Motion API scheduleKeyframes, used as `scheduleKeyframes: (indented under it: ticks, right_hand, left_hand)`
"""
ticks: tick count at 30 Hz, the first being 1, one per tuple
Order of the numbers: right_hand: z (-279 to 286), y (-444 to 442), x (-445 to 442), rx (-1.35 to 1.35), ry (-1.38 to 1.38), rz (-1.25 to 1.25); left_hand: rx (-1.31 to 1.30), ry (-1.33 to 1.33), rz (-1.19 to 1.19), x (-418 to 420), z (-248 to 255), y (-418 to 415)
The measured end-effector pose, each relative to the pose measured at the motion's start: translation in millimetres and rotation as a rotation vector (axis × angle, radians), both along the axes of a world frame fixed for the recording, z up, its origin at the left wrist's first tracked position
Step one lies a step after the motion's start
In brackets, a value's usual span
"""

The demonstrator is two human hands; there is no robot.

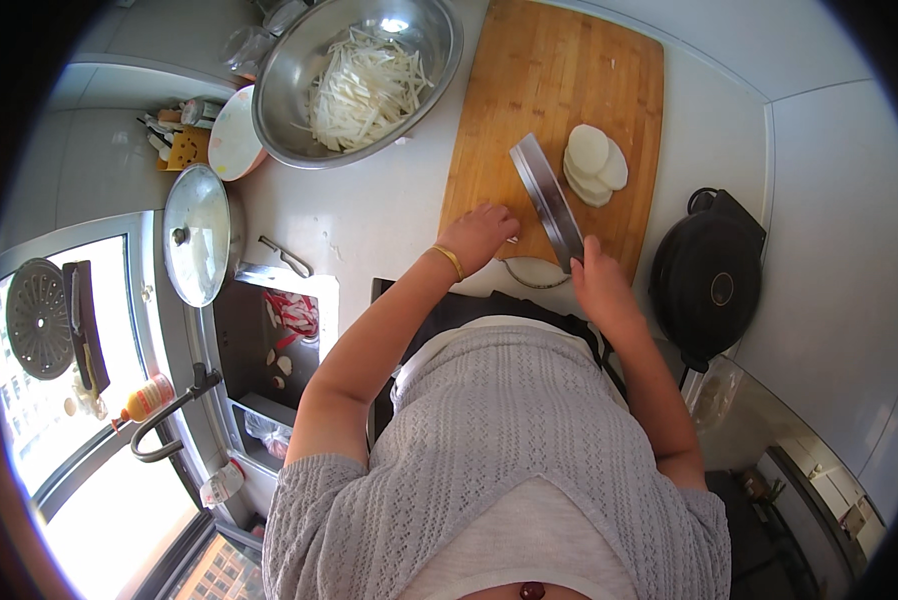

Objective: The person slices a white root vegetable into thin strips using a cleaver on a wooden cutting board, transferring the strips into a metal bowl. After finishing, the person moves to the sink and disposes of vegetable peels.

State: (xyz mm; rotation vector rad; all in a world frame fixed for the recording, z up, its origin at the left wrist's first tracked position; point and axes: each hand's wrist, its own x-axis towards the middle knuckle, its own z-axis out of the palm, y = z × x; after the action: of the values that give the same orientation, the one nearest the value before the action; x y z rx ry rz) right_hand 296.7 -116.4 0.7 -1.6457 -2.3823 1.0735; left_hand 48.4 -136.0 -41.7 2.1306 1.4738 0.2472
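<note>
My right hand [597, 279] grips the handle end of a cleaver [545, 199], whose broad metal blade slants up and left over the wooden cutting board [561, 67]. My left hand [483, 231], with a yellow bangle at the wrist, is at the board's lower left edge, fingers curled; a small white bit shows at its fingertips, and whether it is held I cannot tell. Several round white vegetable slices [596, 163] lie overlapped on the board, right of the blade. White vegetable shreds [366, 91] fill part of a large steel bowl [284, 112] to the board's left.
A black round electric pan [705, 292] stands right of the board. At left are a glass-lidded pot [198, 236], a peeler [285, 256] and a sink [246, 341] holding red and white peelings [293, 313]. A faucet [160, 427] and an orange bottle [147, 399] are by the window.
</note>
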Motion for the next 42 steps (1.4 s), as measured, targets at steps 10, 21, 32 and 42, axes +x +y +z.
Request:
scheduleKeyframes:
  ticks: [10, 21, 32, 42]
  right_hand:
    - [1.1, -3.7, -5.2, 0.011, -0.042, 0.008]
    - [0.8, -5.7, -6.5, 0.023, -0.052, 0.025]
    - [0.7, -7.7, -6.8, 0.057, -0.062, 0.023]
    - [4.9, -6.9, -10.4, 0.0, -0.066, -0.005]
  left_hand:
    - [0.022, 0.026, -0.032, -13.1, -20.8, 1.3]
    - [-0.08, 0.119, 0.079, 4.3, -19.9, 5.8]
    - [0.356, -0.068, 0.657, -101.4, 60.6, 56.4]
    - [0.794, -0.03, 0.465, -112.5, 28.7, 38.8]
